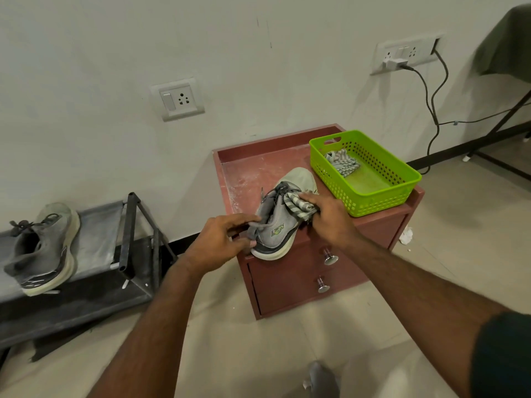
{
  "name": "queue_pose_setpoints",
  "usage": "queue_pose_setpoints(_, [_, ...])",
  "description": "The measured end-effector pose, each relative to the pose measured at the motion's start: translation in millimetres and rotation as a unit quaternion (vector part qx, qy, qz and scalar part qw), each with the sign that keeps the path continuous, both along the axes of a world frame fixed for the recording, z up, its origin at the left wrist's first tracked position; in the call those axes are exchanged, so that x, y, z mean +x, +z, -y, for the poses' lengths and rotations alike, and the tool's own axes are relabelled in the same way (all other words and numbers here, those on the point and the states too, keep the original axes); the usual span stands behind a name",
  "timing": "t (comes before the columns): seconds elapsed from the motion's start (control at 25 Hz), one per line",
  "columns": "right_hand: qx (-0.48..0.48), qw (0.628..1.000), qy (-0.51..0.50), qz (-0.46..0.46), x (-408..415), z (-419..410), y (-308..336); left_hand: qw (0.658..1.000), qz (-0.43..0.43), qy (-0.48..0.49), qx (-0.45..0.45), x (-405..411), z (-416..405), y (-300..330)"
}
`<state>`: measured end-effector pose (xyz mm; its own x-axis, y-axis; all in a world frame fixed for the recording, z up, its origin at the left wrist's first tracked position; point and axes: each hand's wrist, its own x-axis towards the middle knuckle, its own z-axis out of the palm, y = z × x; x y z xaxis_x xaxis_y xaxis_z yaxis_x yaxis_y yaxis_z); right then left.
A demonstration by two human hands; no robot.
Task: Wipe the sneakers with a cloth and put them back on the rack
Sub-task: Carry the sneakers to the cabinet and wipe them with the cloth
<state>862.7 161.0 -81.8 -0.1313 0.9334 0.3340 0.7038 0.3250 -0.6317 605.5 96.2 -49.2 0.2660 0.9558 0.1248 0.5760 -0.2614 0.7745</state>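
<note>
We see the left hand (221, 239) gripping the heel of a grey sneaker (283, 214) on the red cabinet (244, 170), while the right hand (327, 214) presses a striped cloth (296, 205) against its collar. Another sneaker (43, 248) sits on the rack (97, 225).

The green logo on the sneaker (277, 216) cannot be read.

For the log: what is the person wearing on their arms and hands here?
Both hands, left hand and right hand, are bare: no gloves, rings or watch visible. Both forearms are uncovered. A dark green sleeve shows on the right upper arm; the left arm shows no sleeve in frame.
</note>
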Motion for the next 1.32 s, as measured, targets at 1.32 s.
queue_pose_setpoints(1.32, [-0.115,0.978,-0.084,-0.150,12.7,21.8,-0.1,0.970,-0.192,0.106,0.102,67.8,-19.6,-23.3])
